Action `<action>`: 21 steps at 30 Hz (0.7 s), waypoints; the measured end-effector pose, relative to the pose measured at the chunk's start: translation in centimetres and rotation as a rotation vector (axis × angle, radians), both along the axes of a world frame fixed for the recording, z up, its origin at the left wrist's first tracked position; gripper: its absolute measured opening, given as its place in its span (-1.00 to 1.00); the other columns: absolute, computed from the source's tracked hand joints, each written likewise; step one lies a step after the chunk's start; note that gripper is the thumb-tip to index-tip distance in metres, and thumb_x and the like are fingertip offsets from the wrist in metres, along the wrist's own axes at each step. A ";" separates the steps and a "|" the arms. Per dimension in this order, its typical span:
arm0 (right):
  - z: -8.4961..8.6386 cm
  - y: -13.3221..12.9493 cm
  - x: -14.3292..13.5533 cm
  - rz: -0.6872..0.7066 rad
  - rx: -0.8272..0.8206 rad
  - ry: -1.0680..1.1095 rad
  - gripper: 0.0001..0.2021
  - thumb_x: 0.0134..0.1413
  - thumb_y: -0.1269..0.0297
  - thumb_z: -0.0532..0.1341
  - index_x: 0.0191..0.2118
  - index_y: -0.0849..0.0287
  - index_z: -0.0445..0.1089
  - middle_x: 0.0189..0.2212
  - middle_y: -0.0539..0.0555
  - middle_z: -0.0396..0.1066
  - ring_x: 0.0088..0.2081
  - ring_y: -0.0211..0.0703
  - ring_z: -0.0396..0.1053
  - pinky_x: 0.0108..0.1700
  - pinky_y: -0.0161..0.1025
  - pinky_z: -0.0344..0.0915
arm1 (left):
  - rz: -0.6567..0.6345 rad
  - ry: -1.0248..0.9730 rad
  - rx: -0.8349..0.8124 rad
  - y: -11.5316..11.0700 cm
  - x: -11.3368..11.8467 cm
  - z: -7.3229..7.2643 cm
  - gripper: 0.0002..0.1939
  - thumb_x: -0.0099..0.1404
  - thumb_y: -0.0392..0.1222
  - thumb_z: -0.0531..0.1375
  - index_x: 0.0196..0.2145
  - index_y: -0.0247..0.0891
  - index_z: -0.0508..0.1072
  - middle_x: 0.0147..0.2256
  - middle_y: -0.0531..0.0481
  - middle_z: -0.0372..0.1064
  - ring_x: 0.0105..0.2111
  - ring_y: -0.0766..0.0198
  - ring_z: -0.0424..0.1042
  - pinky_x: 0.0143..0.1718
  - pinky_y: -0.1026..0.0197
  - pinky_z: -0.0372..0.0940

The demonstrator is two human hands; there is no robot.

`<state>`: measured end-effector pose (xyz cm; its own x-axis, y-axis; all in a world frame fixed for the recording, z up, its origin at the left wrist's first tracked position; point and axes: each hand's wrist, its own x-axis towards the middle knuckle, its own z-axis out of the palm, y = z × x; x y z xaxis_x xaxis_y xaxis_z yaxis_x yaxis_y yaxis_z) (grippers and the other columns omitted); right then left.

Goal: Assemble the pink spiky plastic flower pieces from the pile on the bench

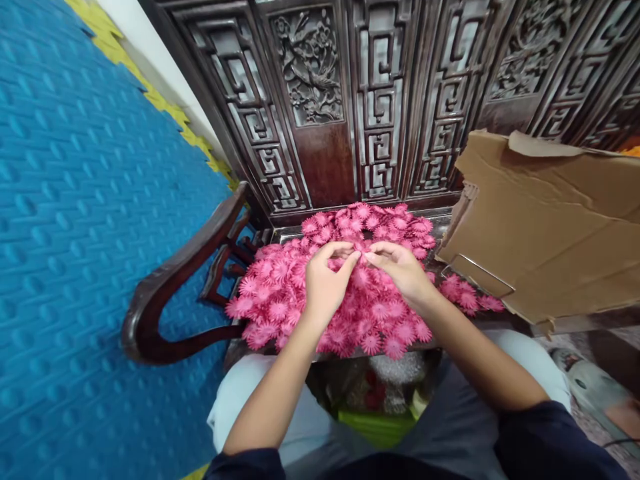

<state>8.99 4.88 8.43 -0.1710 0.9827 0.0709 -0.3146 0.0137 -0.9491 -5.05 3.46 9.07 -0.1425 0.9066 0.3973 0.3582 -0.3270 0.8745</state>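
a blue mat [90, 220] is far to the left of the hands, with a bumpy top and a yellow edge [175, 120]. next comes a dark wood armrest [170, 293], curved and shiny, nearer to the left hand. then there is a big pile of pink flowers [280, 293] – it is under the hands, behind them and on both sides of them. the left hand [325, 277] is over the pile, its thumb and finger tips bent in close. a carved wood back [323, 160] stands past the hands. below them, between the knees, is something green [375, 427]. the right hand [400, 267] is just beside the left one, tips bent in close too. pink shows at the tips of both hands – i cannot tell if they pinch a flower. right of the right hand is a small bunch [463, 293] of the same flowers, near a brown cardboard box [545, 227].
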 end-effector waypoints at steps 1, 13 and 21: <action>-0.1 -0.1 0.1 -0.012 0.010 -0.018 -0.81 -0.27 0.21 0.37 -0.48 0.14 0.41 -0.48 -0.05 0.41 -0.38 -0.26 0.34 -0.15 -0.20 0.27 | 0.027 0.056 0.030 -0.2 0.1 0.0 -0.88 0.11 -0.19 0.24 -0.36 -0.26 0.47 -0.39 0.02 0.45 -0.37 0.33 0.43 -0.23 0.24 0.33; 0.6 -1.1 0.6 -0.060 0.169 -0.268 -0.81 -0.16 0.20 0.32 -0.43 0.17 0.36 -0.48 -0.01 0.38 -0.41 -0.25 0.32 -0.26 -0.22 0.28 | 0.030 0.024 0.091 -1.8 0.8 0.1 -0.90 0.15 -0.20 0.22 -0.40 -0.26 0.51 -0.39 0.02 0.48 -0.35 0.34 0.43 -0.25 0.27 0.33; 1.4 -2.2 0.1 -0.180 0.295 -0.420 -0.94 -0.07 0.35 0.24 -0.41 0.19 0.36 -0.45 0.00 0.41 -0.40 -0.27 0.34 -0.25 -0.25 0.29 | -0.011 -0.020 0.026 -2.2 -0.2 -0.4 -0.91 0.13 -0.22 0.22 -0.38 -0.25 0.51 -0.37 0.01 0.49 -0.34 0.32 0.44 -0.22 0.25 0.32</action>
<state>9.05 2.67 9.84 -0.0751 0.9478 0.3099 0.1232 0.3172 -0.9403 -5.24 1.27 8.67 -0.1411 0.8975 0.4178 0.3370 -0.3533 0.8727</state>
